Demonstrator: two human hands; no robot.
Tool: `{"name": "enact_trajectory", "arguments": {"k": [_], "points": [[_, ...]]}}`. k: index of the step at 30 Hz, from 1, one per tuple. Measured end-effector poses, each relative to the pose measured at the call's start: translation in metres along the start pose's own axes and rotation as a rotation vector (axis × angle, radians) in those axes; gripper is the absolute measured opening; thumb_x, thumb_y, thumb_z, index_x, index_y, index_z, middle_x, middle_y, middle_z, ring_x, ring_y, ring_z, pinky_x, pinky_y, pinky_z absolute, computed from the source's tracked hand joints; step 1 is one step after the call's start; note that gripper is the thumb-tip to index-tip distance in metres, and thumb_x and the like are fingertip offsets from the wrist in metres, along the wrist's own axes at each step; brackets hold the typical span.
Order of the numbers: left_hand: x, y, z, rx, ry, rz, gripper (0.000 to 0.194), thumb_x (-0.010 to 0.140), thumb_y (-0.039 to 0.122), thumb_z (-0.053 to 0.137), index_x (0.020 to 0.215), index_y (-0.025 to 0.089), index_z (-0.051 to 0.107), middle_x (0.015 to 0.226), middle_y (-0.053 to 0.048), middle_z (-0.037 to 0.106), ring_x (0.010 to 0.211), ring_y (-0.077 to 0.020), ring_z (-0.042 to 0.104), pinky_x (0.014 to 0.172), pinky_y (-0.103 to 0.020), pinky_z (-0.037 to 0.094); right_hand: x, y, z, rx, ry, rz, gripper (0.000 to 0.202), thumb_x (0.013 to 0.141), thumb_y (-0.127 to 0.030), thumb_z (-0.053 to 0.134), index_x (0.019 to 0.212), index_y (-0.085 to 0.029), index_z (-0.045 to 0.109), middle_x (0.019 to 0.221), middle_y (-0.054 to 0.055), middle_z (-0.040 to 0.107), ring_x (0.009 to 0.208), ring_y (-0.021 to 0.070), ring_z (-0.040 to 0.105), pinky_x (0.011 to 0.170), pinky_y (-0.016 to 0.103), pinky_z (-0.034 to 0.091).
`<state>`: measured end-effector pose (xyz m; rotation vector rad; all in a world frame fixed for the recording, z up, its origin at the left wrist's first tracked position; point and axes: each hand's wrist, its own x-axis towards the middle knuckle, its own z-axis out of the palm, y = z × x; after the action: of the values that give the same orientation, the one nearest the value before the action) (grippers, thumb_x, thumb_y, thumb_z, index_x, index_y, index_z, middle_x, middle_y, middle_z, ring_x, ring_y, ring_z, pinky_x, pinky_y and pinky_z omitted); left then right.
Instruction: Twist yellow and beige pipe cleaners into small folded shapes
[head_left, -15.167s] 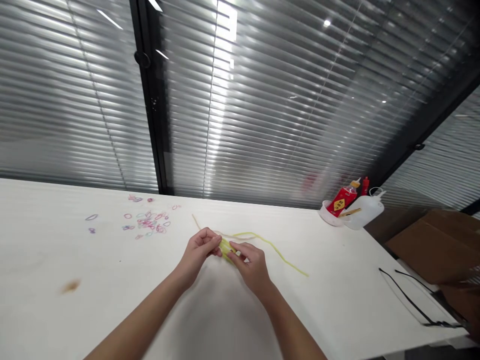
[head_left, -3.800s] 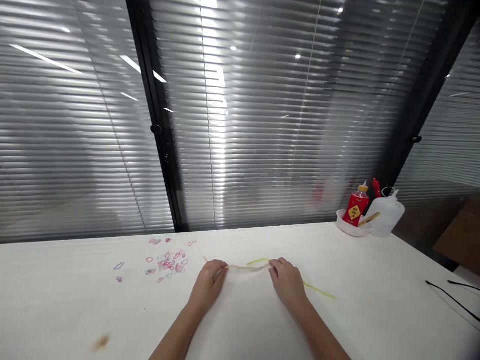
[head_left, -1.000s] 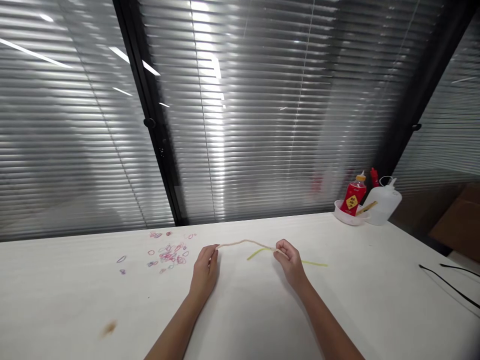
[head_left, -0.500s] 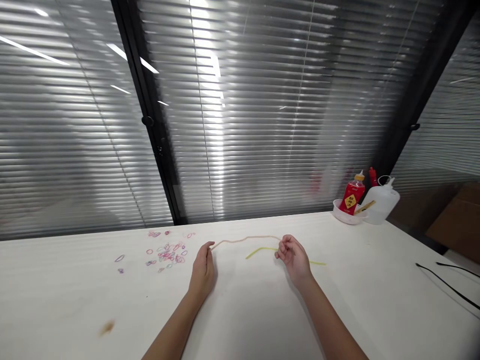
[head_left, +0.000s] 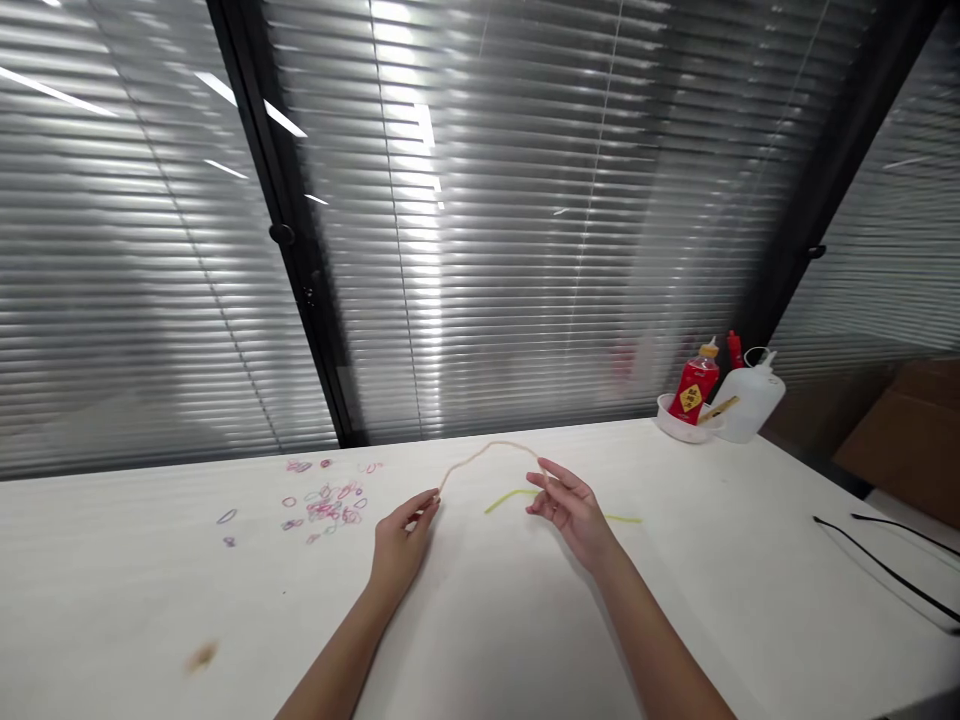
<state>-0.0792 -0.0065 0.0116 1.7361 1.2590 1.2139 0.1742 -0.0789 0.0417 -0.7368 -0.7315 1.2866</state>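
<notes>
A thin peach pipe cleaner [head_left: 491,446] arches upward between my two hands. My left hand [head_left: 405,535] pinches one end between thumb and fingertips. The other end sits at the fingers of my right hand [head_left: 570,510], its thumb and forefinger closed around it, the remaining fingers loosely curled. Behind and partly hidden by my right hand, a bent yellow-green pipe cleaner [head_left: 624,519] lies on the white table [head_left: 480,620]. Left of my left hand, several small coloured elastic bands [head_left: 330,505] are scattered in a loose pile.
At the back right, a red bottle [head_left: 694,385] with a yellow cap stands in a shallow white bowl [head_left: 679,430], beside a translucent squeeze bottle [head_left: 750,400]. Black cables [head_left: 885,565] cross the right side. A brown stain [head_left: 201,656] marks the front left. Window blinds [head_left: 510,250] rise behind.
My hands have come closer together, and the pipe cleaner between them has bowed into a higher arch. My right hand's fingers have opened out slightly. The whole view has shifted a little.
</notes>
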Motion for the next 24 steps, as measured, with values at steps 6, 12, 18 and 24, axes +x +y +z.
{"name": "enact_trajectory", "arguments": {"k": [6,12,18,24], "points": [[-0.003,0.016,0.004,-0.342,-0.041,-0.25,0.043,0.062,0.037,0.071,0.095,0.012,0.064,0.093,-0.01,0.068,0.093,-0.023,0.062,0.088,-0.034,0.048,-0.001,0.007,0.008,-0.169,-0.022,0.042,0.05,0.072,-0.037,0.069,0.115,-0.023,0.047,0.11,0.011,0.061,0.061,0.014,0.062,0.075,0.039,0.049],[-0.013,0.034,0.011,-0.498,-0.13,-0.399,0.036,0.058,0.035,0.075,0.083,0.013,0.063,0.08,-0.008,0.068,0.083,-0.0203,0.064,0.08,-0.031,0.05,-0.002,0.017,0.013,-0.274,-0.019,0.085,0.034,0.07,-0.039,0.069,0.09,-0.015,0.056,0.091,0.009,0.066,0.062,0.0133,0.061,0.069,0.033,0.049],[-0.025,0.046,0.019,-0.662,-0.202,-0.465,0.032,0.057,0.03,0.076,0.079,0.012,0.061,0.074,-0.004,0.064,0.069,-0.0118,0.06,0.074,-0.026,0.049,-0.006,0.025,0.021,-0.334,-0.09,0.122,0.029,0.068,-0.037,0.071,0.081,-0.014,0.058,0.083,0.005,0.063,0.062,0.0105,0.056,0.065,0.027,0.047],[-0.035,0.054,0.023,-0.737,-0.319,-0.495,0.026,0.06,0.028,0.075,0.074,0.013,0.06,0.077,-0.004,0.063,0.073,-0.012,0.059,0.08,-0.028,0.049,-0.012,0.03,0.03,-0.349,-0.194,0.125,0.023,0.071,-0.034,0.068,0.079,-0.015,0.058,0.073,0.001,0.055,0.063,0.0104,0.054,0.066,0.027,0.046]]}}
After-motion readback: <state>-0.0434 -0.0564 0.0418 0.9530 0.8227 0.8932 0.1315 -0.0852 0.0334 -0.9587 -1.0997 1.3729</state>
